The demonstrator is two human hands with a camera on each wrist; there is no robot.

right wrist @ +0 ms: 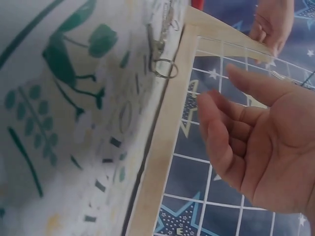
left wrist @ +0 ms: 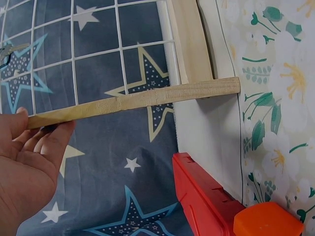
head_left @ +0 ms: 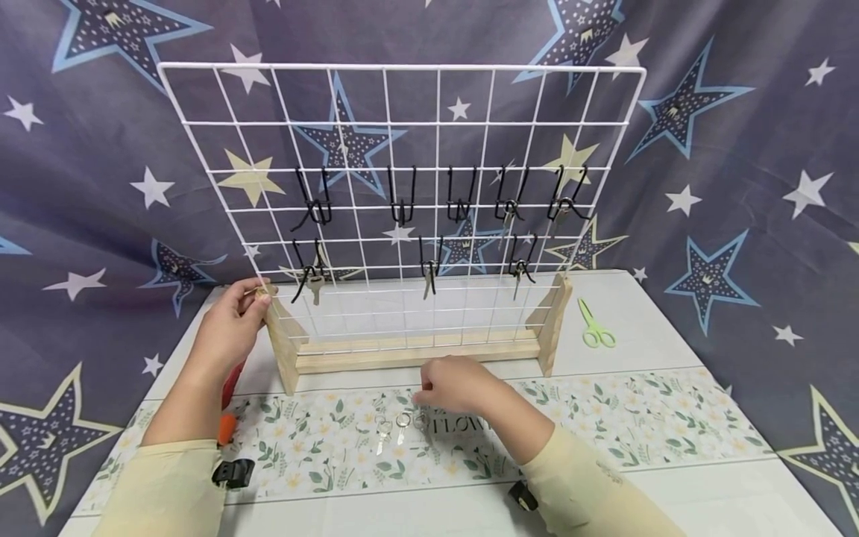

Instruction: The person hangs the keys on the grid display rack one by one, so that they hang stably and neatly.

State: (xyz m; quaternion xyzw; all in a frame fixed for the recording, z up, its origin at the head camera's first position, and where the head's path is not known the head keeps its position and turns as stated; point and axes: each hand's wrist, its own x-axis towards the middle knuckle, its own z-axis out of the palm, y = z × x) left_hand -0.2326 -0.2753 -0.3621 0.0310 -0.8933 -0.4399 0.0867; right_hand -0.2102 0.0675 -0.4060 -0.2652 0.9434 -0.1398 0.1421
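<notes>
A white wire grid rack stands in a wooden base with two upright side boards. My left hand pinches the top of the left wooden side board between thumb and fingers. Several black hooks hang on the grid in two rows, and some carry keys, such as a key at lower left. My right hand hovers over the mat before the base, fingers loosely bent and holding nothing. Beneath and left of it lie a few keys with split rings.
A floral mat runs across the white table in front of the rack. Green scissors lie to the right. A red object and an orange one sit beside my left forearm. A star-patterned curtain hangs behind.
</notes>
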